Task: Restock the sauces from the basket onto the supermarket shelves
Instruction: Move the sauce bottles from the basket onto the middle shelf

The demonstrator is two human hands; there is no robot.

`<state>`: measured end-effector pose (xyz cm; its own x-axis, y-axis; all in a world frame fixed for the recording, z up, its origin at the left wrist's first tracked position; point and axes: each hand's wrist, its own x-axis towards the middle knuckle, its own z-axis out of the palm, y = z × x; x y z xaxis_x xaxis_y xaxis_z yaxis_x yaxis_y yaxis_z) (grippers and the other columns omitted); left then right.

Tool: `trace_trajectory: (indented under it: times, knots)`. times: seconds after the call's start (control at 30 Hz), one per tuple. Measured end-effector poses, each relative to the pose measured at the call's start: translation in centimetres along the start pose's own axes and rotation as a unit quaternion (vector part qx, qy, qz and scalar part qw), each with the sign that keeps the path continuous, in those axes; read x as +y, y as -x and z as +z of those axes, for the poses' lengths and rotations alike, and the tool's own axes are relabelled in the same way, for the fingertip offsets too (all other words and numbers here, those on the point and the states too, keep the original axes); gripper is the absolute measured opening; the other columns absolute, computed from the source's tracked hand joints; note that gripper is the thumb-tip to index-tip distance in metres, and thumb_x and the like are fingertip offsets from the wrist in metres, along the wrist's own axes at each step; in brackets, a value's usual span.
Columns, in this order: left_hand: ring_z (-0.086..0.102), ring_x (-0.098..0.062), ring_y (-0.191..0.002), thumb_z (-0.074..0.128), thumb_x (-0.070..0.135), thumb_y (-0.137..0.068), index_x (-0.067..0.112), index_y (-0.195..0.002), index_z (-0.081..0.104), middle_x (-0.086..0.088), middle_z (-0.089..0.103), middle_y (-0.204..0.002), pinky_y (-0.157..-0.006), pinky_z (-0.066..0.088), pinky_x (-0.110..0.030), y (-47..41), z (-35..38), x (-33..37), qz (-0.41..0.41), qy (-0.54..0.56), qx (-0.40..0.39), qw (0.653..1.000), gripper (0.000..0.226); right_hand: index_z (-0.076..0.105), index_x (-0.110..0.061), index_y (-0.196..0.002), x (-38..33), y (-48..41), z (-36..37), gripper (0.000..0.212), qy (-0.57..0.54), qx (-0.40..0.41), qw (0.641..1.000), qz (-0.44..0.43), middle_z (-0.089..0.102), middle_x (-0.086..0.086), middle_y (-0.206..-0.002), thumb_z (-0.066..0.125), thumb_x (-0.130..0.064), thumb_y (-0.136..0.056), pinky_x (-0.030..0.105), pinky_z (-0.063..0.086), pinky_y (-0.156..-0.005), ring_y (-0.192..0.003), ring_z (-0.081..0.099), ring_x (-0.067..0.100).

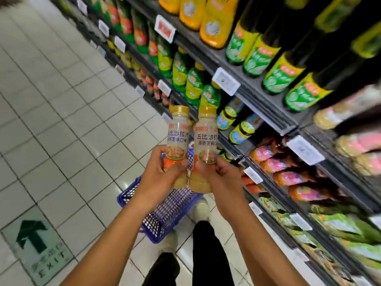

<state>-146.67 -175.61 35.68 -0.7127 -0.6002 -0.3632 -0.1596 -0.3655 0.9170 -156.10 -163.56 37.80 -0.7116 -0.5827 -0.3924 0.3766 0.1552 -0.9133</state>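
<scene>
I hold two pale salad-dressing bottles upright, side by side, above a blue plastic basket that stands on the floor. My left hand grips the lower half of the left bottle. My right hand grips the lower half of the right bottle. Both bottles have gold caps and white labels with a food picture. The basket's inside is mostly hidden behind my hands. The dark shelves rise to the right of the bottles.
The shelves carry green-labelled dark bottles, orange bottles, pink packets and green packets lower down. White price tags line the shelf edges. Tiled aisle floor spreads left, with a green exit arrow sticker. My feet stand beside the basket.
</scene>
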Motion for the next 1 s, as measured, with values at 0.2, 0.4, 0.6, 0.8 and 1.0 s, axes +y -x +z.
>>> trace_trajectory:
  times: [0.2, 0.4, 0.6, 0.8, 1.0]
  knots:
    - [0.068, -0.007, -0.072, 0.069, 0.01, -0.088, 0.017, -0.109, 0.055, 0.005, 0.073, -0.082, -0.056, 0.054, -0.021, 3.1, 5.0, 4.7, 0.043, -0.019, -0.07, 0.996, 0.026, 0.076, -0.02, -0.096, -4.5, 5.2, -3.2, 0.014, -0.03, 0.066, 0.994, -0.08, 0.074, -0.001, -0.08, 0.076, -0.018, -0.081, 0.026, 0.058, -0.066, -0.074, 0.067, 0.012]
    - [0.069, -0.01, -0.087, 0.073, 0.016, -0.088, 0.024, -0.11, 0.057, 0.003, 0.071, -0.096, -0.064, 0.055, -0.023, 5.5, 11.1, 8.5, 0.089, -0.057, -0.146, 0.984, 0.028, 0.075, -0.023, -0.109, -8.6, 10.1, -7.9, 0.03, -0.065, 0.094, 0.982, -0.153, 0.077, 0.008, -0.101, 0.076, -0.032, -0.081, 0.034, 0.059, -0.072, -0.09, 0.074, 0.024]
    - [0.068, -0.01, -0.082, 0.071, 0.029, -0.073, 0.017, -0.115, 0.055, 0.002, 0.071, -0.093, -0.071, 0.059, -0.034, 8.3, 18.5, 12.1, 0.152, -0.09, -0.209, 0.962, 0.047, 0.075, -0.017, -0.102, -12.9, 14.3, -13.1, 0.022, -0.076, 0.151, 0.965, -0.202, 0.077, 0.012, -0.096, 0.073, -0.023, -0.081, 0.034, 0.06, -0.068, -0.082, 0.07, 0.022]
    - [0.068, -0.02, -0.09, 0.069, 0.028, -0.074, 0.014, -0.119, 0.05, -0.016, 0.069, -0.107, -0.079, 0.057, -0.041, 10.9, 24.9, 14.6, 0.194, -0.082, -0.257, 0.943, 0.051, 0.07, -0.018, -0.101, -16.4, 18.1, -17.8, 0.022, -0.083, 0.172, 0.956, -0.224, 0.072, 0.023, -0.083, 0.071, -0.028, -0.082, 0.023, 0.043, -0.041, -0.055, 0.063, 0.029]
    - [0.07, -0.02, -0.094, 0.075, 0.042, -0.07, 0.02, -0.114, 0.052, -0.011, 0.071, -0.104, -0.08, 0.058, -0.037, 12.4, 30.3, 16.9, 0.222, -0.08, -0.287, 0.929, 0.055, 0.073, -0.015, -0.102, -19.9, 20.1, -21.8, 0.024, -0.083, 0.209, 0.931, -0.286, 0.076, 0.013, -0.092, 0.071, -0.023, -0.08, 0.046, 0.057, -0.073, -0.08, 0.07, 0.027]
